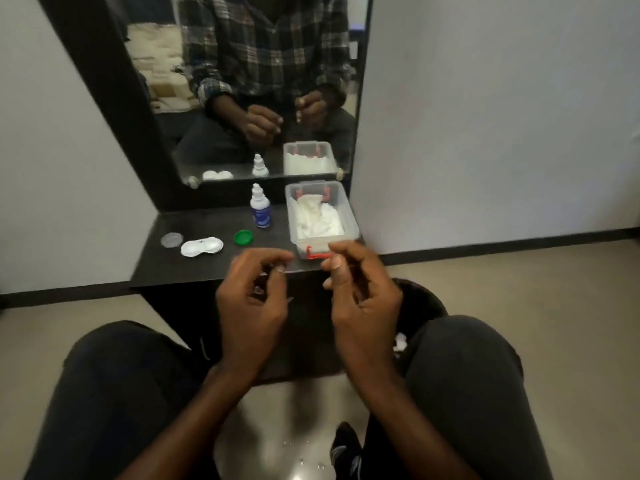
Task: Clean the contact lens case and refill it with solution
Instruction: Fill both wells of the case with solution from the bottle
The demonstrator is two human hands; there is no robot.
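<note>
A white two-well contact lens case lies uncapped on the dark shelf, left of centre. A clear round cap rests to its left and a green cap to its right. A small white solution bottle with a blue label stands upright behind the green cap. My left hand and my right hand hover in front of the shelf's near edge, fingers loosely curled. I see nothing held in either hand.
A clear plastic box with red latches, full of white tissues, sits at the shelf's right end. A mirror rises behind the shelf. A dark bin with crumpled tissue stands by my right knee. Droplets spot the floor between my legs.
</note>
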